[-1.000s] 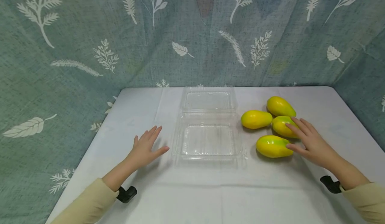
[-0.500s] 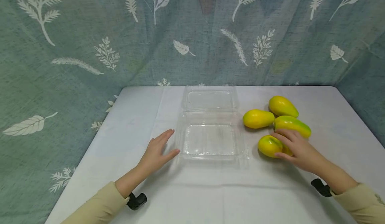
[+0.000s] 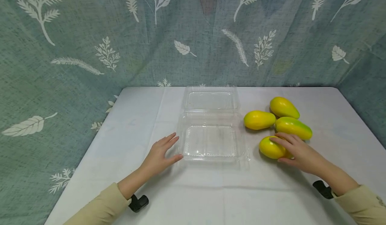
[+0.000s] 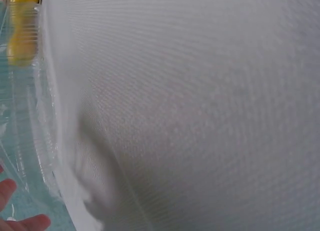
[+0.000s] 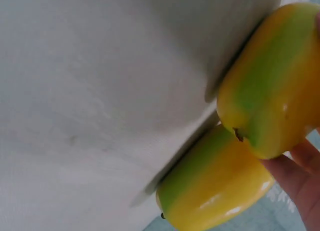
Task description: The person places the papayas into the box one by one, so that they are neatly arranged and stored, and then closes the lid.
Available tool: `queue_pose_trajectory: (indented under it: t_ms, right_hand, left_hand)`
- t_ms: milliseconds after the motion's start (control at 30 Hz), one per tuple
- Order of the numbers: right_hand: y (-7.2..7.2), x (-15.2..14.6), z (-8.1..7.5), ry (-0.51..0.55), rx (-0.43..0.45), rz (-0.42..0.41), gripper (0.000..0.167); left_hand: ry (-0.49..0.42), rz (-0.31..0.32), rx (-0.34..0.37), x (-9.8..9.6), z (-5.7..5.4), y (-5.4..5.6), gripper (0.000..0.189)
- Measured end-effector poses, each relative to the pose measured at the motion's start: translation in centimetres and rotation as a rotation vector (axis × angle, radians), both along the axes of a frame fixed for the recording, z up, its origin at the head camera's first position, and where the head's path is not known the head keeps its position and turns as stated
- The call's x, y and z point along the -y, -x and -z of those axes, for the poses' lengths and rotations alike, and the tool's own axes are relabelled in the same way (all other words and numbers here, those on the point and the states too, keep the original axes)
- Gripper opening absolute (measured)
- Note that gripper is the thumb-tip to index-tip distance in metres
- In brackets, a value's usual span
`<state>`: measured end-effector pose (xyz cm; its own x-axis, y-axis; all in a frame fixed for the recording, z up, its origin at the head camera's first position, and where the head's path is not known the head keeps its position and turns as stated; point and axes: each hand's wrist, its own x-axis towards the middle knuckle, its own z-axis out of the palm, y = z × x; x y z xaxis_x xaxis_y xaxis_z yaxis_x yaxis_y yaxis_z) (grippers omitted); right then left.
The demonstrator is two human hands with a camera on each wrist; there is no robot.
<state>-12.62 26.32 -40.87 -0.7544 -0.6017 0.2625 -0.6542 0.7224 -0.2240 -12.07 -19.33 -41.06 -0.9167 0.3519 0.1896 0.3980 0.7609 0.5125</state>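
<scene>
Near mango, from my head: the near mango [image 3: 270, 148] lies on the surface [image 3: 199, 201] under my right hand [image 3: 304, 155], fingers and thumb curled round its right end, its other end facing the box [image 3: 210, 141].
Other mangoes: three other mangoes [image 3: 259, 120] just beyond that hand, close together.
Left hand, from my head: my left hand [image 3: 159, 157] has fingers spread, by the box's left edge; I cannot tell if they touch.
Left wrist: fingertips near the box's clear plastic.
Right wrist: near mango held against my fingers, a second one beside it.
</scene>
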Motion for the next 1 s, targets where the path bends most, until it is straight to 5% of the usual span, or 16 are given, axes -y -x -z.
queue_pose_trajectory:
  t_ms: [500, 1000]
  right_hand:
    - [0.7, -0.3, -0.2, -0.023, -0.045, -0.087, 0.077]
    - [1.7, 0.4, -2.6, -0.03, -0.092, -0.088, 0.073]
  left_hand:
    - [-0.006, -0.011, 0.062, 0.1, -0.3, -0.1, 0.068]
    - [0.003, -0.017, 0.085, 0.1, -0.5, 0.0, 0.069]
